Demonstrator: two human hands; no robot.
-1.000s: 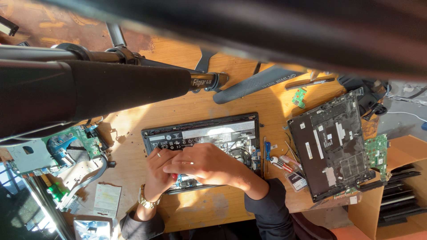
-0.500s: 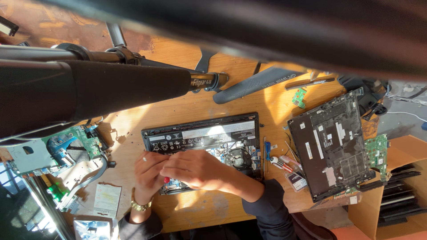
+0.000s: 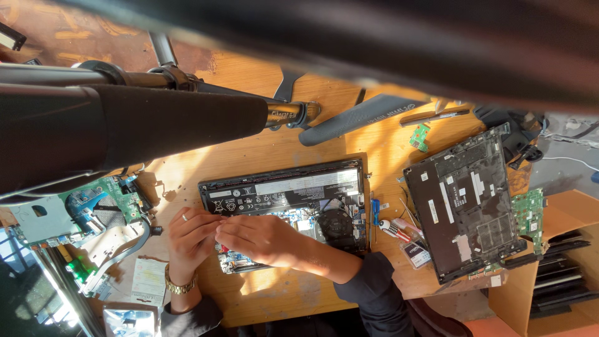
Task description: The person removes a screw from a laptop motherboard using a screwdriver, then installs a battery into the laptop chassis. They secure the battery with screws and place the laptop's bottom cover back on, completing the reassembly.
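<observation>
An opened black laptop [image 3: 293, 187] lies bottom-up on the wooden table [image 3: 281, 150], its long battery and fan exposed. Both my hands meet over its lower left corner. My left hand [image 3: 187, 240], with a ring and a gold wristwatch, curls its fingers at the laptop's left edge. My right hand [image 3: 265, 240], coming from a dark sleeve, covers the circuit board there, its fingertips touching those of the left hand. What the fingers pinch is hidden.
A removed laptop bottom cover [image 3: 465, 200] lies to the right, beside a green circuit board [image 3: 530, 212]. A red-and-white screwdriver [image 3: 393, 228] lies by the laptop's right side. Another green board [image 3: 118, 200] and cables lie at the left. A black padded pole [image 3: 156, 125] crosses above.
Both hands have shifted left along the laptop's lower edge, from near its middle to its lower left corner. The laptop has not moved.
</observation>
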